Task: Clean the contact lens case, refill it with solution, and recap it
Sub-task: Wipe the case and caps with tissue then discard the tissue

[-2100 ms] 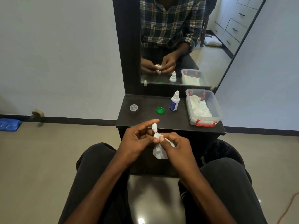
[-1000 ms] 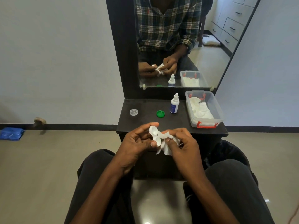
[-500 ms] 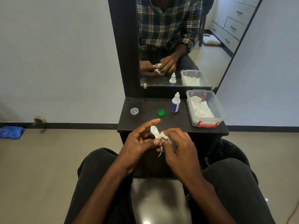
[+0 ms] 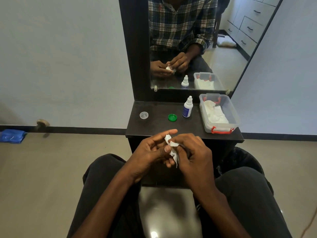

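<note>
My left hand [image 4: 151, 151] holds the white lens case [image 4: 167, 138] between thumb and fingers, just in front of the black shelf's near edge. My right hand [image 4: 192, 152] pinches a crumpled white tissue [image 4: 174, 150] and presses it against the case; most of the case is hidden by tissue and fingers. On the shelf lie a clear cap [image 4: 144, 115] at the left and a green cap [image 4: 172, 117] in the middle. The white solution bottle [image 4: 188, 107] with a blue label stands upright right of the green cap.
A clear plastic box [image 4: 231, 114] with red clips holds white tissues at the shelf's right end. A mirror [image 4: 188, 42] rises behind the black shelf [image 4: 159, 126]. My knees in dark trousers flank the stand. A blue packet [image 4: 12, 136] lies on the floor, far left.
The tissue, loose and spread a second ago, is now bunched tighter under my right fingers against the case. Both hands stay together at the shelf edge.
</note>
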